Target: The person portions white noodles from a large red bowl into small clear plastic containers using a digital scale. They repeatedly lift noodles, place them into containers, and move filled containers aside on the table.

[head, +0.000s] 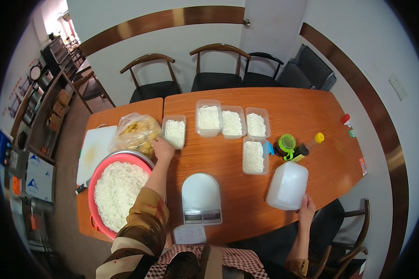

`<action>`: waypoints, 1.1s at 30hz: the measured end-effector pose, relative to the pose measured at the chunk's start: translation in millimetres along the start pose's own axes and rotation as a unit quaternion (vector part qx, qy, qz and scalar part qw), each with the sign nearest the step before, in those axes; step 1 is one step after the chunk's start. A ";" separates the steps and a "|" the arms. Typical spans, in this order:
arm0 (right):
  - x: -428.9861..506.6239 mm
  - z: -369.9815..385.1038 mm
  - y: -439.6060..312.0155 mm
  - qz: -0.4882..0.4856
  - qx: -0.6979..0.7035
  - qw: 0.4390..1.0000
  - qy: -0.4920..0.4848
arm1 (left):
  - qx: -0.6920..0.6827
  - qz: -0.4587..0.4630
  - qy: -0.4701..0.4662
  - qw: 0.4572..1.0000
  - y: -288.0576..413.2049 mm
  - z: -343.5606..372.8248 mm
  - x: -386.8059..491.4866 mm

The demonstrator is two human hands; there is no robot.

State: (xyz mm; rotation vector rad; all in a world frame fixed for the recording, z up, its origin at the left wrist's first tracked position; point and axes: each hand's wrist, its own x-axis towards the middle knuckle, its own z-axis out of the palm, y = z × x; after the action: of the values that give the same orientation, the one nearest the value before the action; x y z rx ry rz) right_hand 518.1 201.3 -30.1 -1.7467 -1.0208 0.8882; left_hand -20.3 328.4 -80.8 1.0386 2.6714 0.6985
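My left hand [163, 149] reaches to the right edge of a clear plastic bag of yellowish pieces [136, 130]; its fingertips are partly hidden, so a grip cannot be told. Below the bag, a red plastic colander [95, 174] holds a heap of white noodles [120, 191]. At the right, my right hand [305, 208] holds the lower edge of a translucent plastic container [288, 185]. Between the hands lies a white kitchen scale [200, 191] with a bare platform. A plastic container of noodles [174, 132] stands beside the bag, and several more [232, 122] stand farther right.
A white cutting board [96, 146] and a black-handled knife [82, 187] lie left of the colander. A green-lidded jar [287, 142] and bottles [301, 151] stand above the right container. A small plastic lid [190, 234] lies below the scale. Chairs [218, 78] surround the wooden table.
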 end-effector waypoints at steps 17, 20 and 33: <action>64.2 10.9 -60.0 -0.087 -0.580 0.810 -0.019 | -0.151 0.236 0.030 0.960 39.0 -13.8 -21.0; 69.1 14.2 -68.2 -0.095 -0.543 0.833 -0.044 | -0.209 0.365 0.045 0.906 4.9 -57.1 -65.3; 81.0 -29.3 -114.2 -0.117 -0.117 0.980 -0.111 | -0.267 0.081 0.106 0.955 -250.4 -204.8 -197.1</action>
State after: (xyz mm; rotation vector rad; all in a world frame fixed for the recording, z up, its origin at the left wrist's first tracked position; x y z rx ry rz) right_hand 546.6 294.0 75.2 -1.6976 -1.4964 0.8530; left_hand -91.3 -39.4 -24.3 1.0733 2.3444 1.5350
